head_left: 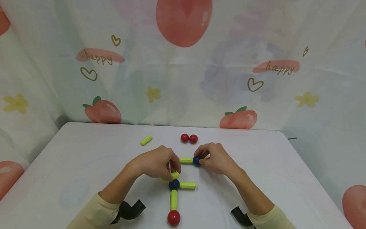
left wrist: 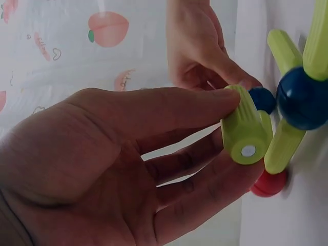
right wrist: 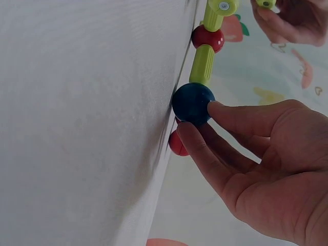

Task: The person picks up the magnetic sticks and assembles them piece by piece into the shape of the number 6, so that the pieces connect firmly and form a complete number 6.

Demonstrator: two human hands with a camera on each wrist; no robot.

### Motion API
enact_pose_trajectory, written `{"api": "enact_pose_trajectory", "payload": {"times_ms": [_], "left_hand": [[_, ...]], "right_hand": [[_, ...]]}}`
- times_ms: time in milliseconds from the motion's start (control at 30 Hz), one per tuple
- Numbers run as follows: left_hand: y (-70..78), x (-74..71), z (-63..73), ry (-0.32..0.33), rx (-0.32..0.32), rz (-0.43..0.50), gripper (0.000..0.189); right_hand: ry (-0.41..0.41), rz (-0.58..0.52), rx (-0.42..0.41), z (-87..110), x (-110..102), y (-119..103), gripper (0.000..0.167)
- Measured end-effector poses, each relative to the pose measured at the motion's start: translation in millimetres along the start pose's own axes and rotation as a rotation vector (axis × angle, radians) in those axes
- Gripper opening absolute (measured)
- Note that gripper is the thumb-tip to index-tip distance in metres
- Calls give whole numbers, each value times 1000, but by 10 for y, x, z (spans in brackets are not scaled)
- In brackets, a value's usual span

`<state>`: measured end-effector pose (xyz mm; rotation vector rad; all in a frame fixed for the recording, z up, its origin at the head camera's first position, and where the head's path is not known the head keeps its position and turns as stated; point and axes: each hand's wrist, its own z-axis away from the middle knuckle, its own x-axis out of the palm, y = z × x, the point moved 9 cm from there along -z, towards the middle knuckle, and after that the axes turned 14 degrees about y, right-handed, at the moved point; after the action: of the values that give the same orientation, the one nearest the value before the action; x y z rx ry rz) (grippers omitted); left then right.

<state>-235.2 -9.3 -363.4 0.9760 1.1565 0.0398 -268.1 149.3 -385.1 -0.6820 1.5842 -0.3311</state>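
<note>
My left hand (head_left: 160,163) pinches a yellow-green magnetic rod (left wrist: 243,128) between thumb and fingers; its round metal-like end shows in the left wrist view. Just below that rod in the head view lies a blue ball (head_left: 174,185), with one rod (head_left: 187,185) pointing right and another rod (head_left: 173,199) running to a large red ball (head_left: 173,218). With thumb and fingertips, my right hand (head_left: 218,159) grips another blue ball (right wrist: 193,103) on the table. A rod (right wrist: 202,64) joins it to a red ball (right wrist: 207,39), which the left hand hides in the head view.
Toward the back of the white table (head_left: 100,149) lie two red balls (head_left: 189,138) side by side and a loose yellow-green rod (head_left: 146,140). A printed curtain (head_left: 183,79) hangs behind the table. Black straps (head_left: 131,210) show at both wrists.
</note>
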Motion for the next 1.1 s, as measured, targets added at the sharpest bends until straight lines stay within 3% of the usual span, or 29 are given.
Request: {"api": "enact_pose_trajectory", "payload": {"times_ms": [767,1100], "left_hand": [[333,479,43,-196,99,130,15],[442,728,49,-261,194,134,18]], "right_hand": [[-1,-28,-23,-13,-3,8,20],[-2,-25,-26,-14,-10,-7,20]]}}
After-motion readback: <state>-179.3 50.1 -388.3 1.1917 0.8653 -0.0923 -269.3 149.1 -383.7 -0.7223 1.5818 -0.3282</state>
